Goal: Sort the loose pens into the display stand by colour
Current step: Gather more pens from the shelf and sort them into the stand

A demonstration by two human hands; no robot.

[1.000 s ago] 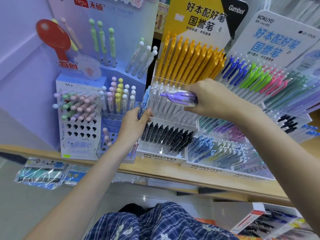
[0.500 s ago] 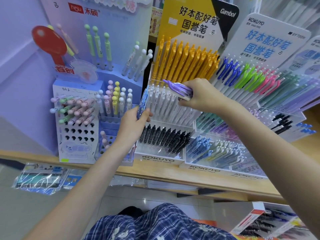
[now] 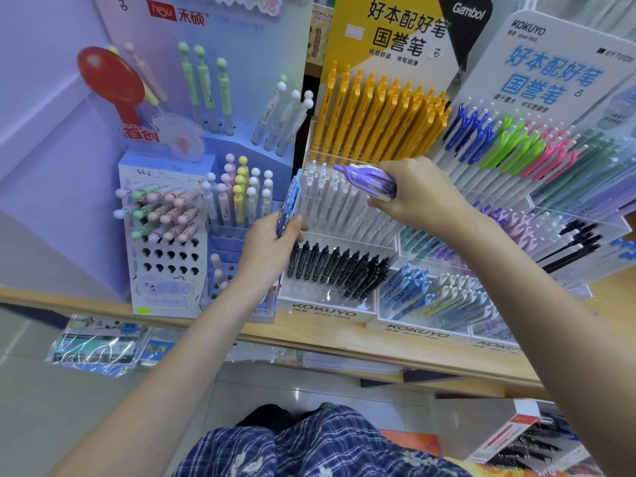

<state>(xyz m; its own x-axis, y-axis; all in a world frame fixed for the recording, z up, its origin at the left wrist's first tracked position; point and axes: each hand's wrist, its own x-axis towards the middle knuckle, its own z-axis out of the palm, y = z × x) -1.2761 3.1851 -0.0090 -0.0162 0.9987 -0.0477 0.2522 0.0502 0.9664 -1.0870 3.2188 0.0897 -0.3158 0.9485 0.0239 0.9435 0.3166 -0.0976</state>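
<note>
The clear Kokuyo display stand [image 3: 330,306] held yellow, white and black pen rows. Over its white row [image 3: 340,204], the right hand [image 3: 418,194] gripped a bundle of purple pens [image 3: 370,180]. The left hand [image 3: 266,247] pinched blue pens [image 3: 288,208] beside it.
</note>
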